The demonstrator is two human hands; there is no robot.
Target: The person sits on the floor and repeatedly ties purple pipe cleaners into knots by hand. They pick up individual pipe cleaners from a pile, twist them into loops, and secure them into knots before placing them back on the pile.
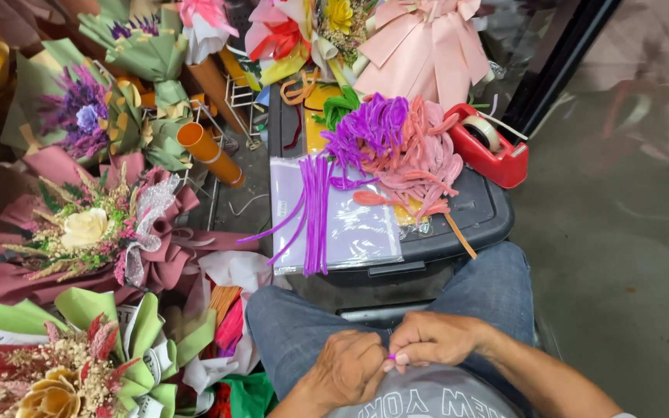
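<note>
both of your hands meet low in the head view, over your lap: your left hand [348,369] and right hand [427,340] touch at the fingertips, and between them shows a tiny tip of a purple pipe cleaner [391,356]. the fingers of both hands are closed narrow, pinched on that stem; most of its length is hidden inside your grip, so you cannot tell from here how it is bent.

to do this pinch-and-twist well, as i judge it, keep the two pinches close together so the wire bends where you want it, and turn one hand against the other rather than pulling apart. hold it clear of your jeans so the fuzz does not snag.

ahead of your knees stands a dark lidded bin [482,217] serving as your worktop. on it lie a straight bundle of purple stems [315,213] across a clear plastic sleeve [361,232], a curled purple heap [369,128] touching a pink heap [423,159], and a red tape dispenser [489,143] at the right edge. wrapped bouquets [90,228] crowd the left side, well apart from your hands.
</note>
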